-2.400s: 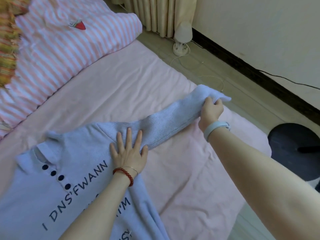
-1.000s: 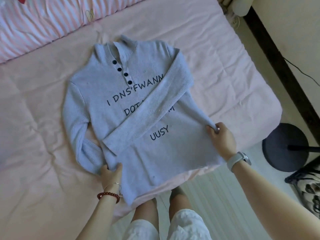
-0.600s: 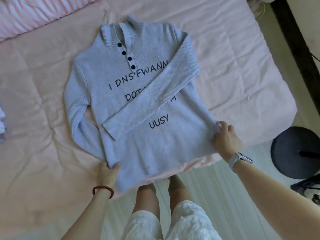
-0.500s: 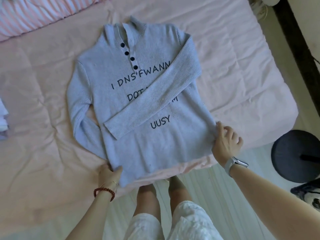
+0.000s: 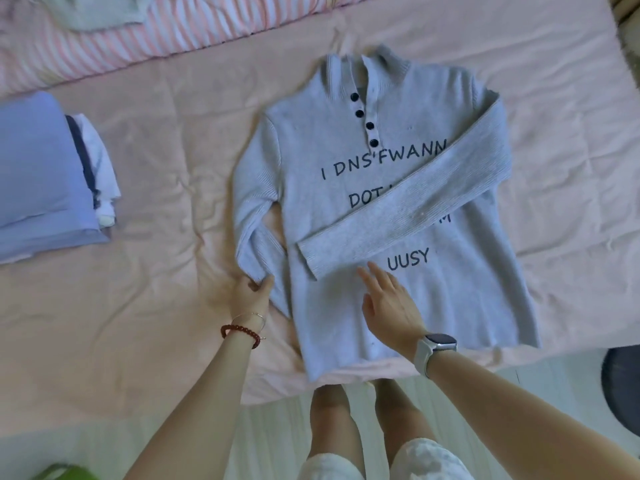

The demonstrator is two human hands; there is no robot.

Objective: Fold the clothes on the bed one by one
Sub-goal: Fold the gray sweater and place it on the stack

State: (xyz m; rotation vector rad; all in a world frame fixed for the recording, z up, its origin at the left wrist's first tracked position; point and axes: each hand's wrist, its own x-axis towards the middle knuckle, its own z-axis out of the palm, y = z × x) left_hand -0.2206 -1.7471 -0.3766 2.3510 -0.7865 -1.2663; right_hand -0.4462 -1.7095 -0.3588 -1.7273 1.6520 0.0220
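A pale blue-grey knit sweater (image 5: 460, 292) with dark buttons and black lettering lies face up on the pink bed sheet (image 5: 149, 188). Its right sleeve (image 5: 408, 216) is folded diagonally across the chest. The other sleeve (image 5: 252, 209) lies along the sweater's left side. My left hand (image 5: 251, 294) grips the cuff of that sleeve between thumb and fingers. My right hand (image 5: 388, 306) is over the sweater's lower front with fingers straight, just below the folded sleeve's cuff.
A stack of folded clothes (image 5: 45, 178), blue on top, sits on the bed at the left. A pink striped quilt (image 5: 173, 26) runs along the far side. A dark round stool base (image 5: 623, 386) stands on the floor at the right, beside my legs.
My left hand has moved from the hem corner up to the left sleeve cuff. My right hand let go of the right hem and came onto the sweater's front. The view shifted left.
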